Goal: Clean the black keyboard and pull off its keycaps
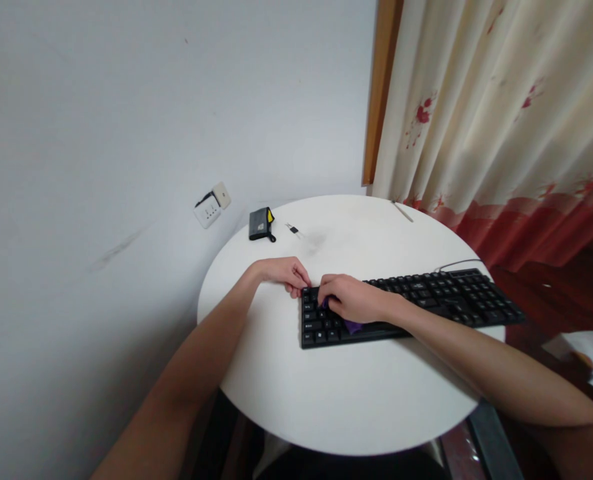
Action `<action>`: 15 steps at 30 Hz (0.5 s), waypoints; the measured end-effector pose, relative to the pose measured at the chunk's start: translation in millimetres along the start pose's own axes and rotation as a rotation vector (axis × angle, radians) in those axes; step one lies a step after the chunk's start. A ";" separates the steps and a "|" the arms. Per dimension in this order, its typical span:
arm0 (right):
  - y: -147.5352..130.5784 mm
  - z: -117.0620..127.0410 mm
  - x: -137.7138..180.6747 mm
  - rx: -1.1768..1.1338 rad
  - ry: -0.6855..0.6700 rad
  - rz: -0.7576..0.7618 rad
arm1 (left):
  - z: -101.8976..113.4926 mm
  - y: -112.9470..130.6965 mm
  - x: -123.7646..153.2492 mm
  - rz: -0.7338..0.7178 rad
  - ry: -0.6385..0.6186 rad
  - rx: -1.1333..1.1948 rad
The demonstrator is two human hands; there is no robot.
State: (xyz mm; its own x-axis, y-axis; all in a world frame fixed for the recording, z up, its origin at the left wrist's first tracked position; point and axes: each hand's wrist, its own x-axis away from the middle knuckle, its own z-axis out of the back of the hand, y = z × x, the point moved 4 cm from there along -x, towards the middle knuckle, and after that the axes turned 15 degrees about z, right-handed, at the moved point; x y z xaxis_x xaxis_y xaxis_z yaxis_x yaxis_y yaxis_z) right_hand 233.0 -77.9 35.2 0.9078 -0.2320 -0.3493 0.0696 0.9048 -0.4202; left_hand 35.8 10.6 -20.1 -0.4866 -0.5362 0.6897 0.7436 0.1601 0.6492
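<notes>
A black keyboard lies on the round white table, its right end reaching the table's edge. At the keyboard's upper left corner, my left hand has its fingers closed on the edge. My right hand rests over the left part of the keys, fingers bunched around a purple cloth. Part of the cloth sticks out below the palm and a bit shows by the fingertips. The keys under this hand are hidden.
A dark grey pouch and a small black item with thin pale ends lie at the table's back left. A thin stick-like tool lies at the back right. Wall sockets are on the left; a curtain hangs behind.
</notes>
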 end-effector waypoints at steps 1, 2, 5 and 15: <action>-7.9 -1.2 -1.3 -0.051 -0.041 0.055 | 0.0 -0.2 -0.1 -0.005 -0.001 -0.006; -15.7 -2.4 -2.1 -0.108 -0.087 0.112 | -0.1 0.0 0.1 -0.010 -0.003 -0.014; -33.4 -5.0 -2.3 -0.271 -0.218 0.219 | -1.0 1.8 2.0 -0.012 0.001 -0.033; 5.4 24.6 4.9 -0.096 0.149 -0.053 | -3.7 5.4 3.6 -0.002 -0.012 -0.018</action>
State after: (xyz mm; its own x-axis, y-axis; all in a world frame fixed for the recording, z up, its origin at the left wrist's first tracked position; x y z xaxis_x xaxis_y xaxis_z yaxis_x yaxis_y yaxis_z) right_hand 248.0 -65.4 51.7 0.8324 -0.3350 -0.4416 0.0694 0.8535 -0.5165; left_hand 39.8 6.5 -15.3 -0.4934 -0.5261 0.6927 0.7508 0.1444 0.6445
